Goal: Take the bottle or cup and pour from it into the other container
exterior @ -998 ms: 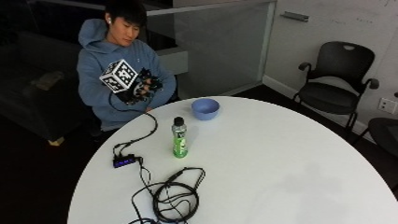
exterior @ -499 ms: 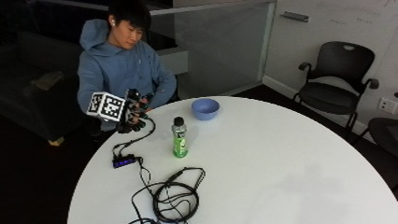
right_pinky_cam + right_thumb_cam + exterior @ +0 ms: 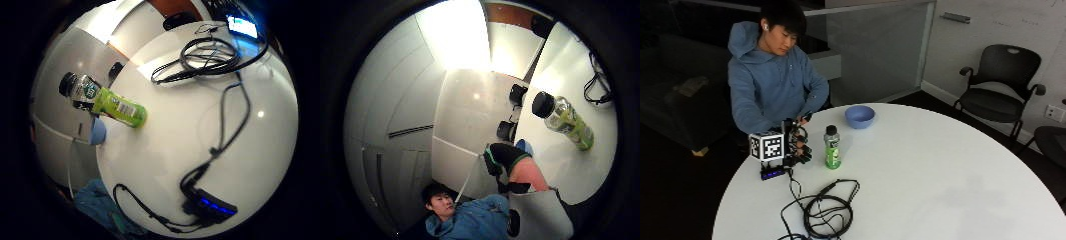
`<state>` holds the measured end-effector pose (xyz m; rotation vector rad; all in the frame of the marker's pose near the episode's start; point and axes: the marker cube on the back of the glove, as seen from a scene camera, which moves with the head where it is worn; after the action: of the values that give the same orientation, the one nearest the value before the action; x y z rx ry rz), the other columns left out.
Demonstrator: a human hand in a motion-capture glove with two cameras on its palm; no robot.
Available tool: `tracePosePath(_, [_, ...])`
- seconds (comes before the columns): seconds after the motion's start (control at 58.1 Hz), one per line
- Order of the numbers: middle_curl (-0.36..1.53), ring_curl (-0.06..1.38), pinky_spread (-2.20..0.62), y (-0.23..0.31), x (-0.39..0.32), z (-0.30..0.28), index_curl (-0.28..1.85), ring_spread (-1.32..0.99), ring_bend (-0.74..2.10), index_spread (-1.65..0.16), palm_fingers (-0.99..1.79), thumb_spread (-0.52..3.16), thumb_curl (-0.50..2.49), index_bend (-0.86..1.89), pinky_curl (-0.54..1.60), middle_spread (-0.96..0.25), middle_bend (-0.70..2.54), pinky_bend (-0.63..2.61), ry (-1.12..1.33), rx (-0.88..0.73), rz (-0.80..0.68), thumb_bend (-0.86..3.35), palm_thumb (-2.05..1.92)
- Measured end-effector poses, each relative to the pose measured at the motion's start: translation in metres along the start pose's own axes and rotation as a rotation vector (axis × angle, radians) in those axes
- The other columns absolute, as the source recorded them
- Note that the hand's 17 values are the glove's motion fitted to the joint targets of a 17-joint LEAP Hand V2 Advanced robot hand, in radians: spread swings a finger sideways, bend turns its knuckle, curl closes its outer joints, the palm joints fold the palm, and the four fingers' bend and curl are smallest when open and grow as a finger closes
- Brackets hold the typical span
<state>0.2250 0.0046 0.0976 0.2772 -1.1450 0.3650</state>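
Gloved right hand (image 3: 798,146) near table (image 3: 959,170) edge, beside green bottle (image 3: 832,154), not touching; finger state cannot tell. Bottle upright, black cap; blue bowl (image 3: 859,116) behind it.

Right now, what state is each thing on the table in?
Bottle: upright, black cap on, not held.
Bowl: upright behind the bottle, apart from it; contents not visible.
Right hand: beside the bottle, not touching it; fingers unclear.
Cable bundle: coiled on the table.
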Motion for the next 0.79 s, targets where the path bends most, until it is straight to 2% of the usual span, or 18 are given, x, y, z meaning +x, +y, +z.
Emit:
tracePosePath(0.241, [0.28, 0.29, 0.28, -0.008, 0.018, 0.046, 0.19, 0.21, 0.52, -0.31, -0.04, 0.91, 0.36, 0.11, 0.35, 0.06, 0.18, 0.41, -0.064, -0.085, 0.034, -0.03, 0.52])
tracePosePath(0.413, [0.29, 0.31, 0.28, -0.014, 0.024, 0.089, 0.17, 0.23, 0.58, -0.28, 0.00, 0.90, 0.36, 0.10, 0.36, 0.12, 0.19, 0.44, -0.203, -0.143, 0.062, -0.02, 0.56])
tracePosePath(0.482, [0.30, 0.31, 0.28, -0.016, 0.024, 0.102, 0.16, 0.24, 0.60, -0.26, 0.06, 0.89, 0.37, 0.10, 0.36, 0.14, 0.21, 0.47, -0.241, -0.117, 0.054, -0.01, 0.61])
tracePosePath(0.568, [0.31, 0.30, 0.27, -0.019, 0.024, 0.113, 0.18, 0.20, 0.63, -0.22, 0.36, 0.86, 0.40, 0.15, 0.35, 0.15, 0.25, 0.48, -0.269, -0.004, 0.042, 0.01, 0.73])
tracePosePath(0.619, [0.35, 0.30, 0.22, -0.020, 0.025, 0.118, 0.22, 0.12, 0.62, -0.18, 0.68, 0.83, 0.44, 0.22, 0.33, 0.11, 0.35, 0.44, -0.267, 0.044, 0.038, 0.07, 0.88])
tracePosePath(0.671, [0.37, 0.30, 0.15, -0.021, 0.024, 0.122, 0.25, 0.04, 0.60, -0.16, 0.86, 0.81, 0.46, 0.22, 0.33, 0.08, 0.39, 0.40, -0.270, 0.055, 0.044, 0.07, 0.93])
tracePosePath(0.792, [0.40, 0.34, 0.03, -0.026, 0.018, 0.128, 0.30, -0.09, 0.57, -0.14, 0.99, 0.60, 0.53, 0.16, 0.34, 0.00, 0.41, 0.35, -0.247, 0.065, 0.057, 0.06, 1.05])
